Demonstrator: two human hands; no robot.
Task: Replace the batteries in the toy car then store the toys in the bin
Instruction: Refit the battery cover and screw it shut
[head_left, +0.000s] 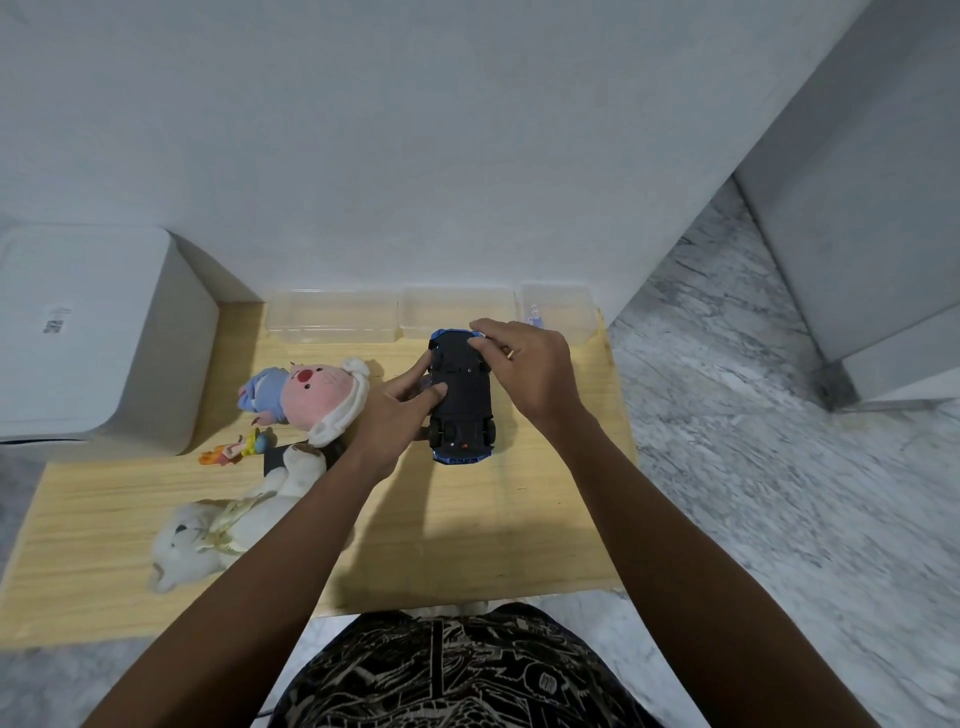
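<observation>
Holding the blue-and-black plastic toy car (461, 397) belly-up at the centre of the frame, on or just above the pale wooden table (467, 519); contact with the wood cannot be told. Looks like the opening of the battery compartment, still early in the task. Best done with the body kept steady from the left side while the cover on the dark underside is worked loose from the upper end, with light pressure only, since small clips and a thin plastic cover snap easily. Worth keeping the car low over the table so that loose batteries or a screw do not roll away.

Left hand (400, 415), at centre left: curled against the car's left flank, with fingers (434, 391) laid across the dark underside near its middle, gripping the body. Right hand (530, 371), at upper centre right: curled over the upper right corner of the car, fingertips (475, 344) on the underside near the upper wheels; whether anything small is pinched there cannot be told.

Lying to the left of the car: a pink-faced plush doll in blue clothes and a white hood (311, 392), a small orange plastic figure (231, 451) and a white plush dog (234, 525). Standing along the table's upper edge: clear plastic bins (332, 317), not yet filled apart from one small item in the rightmost.
</observation>
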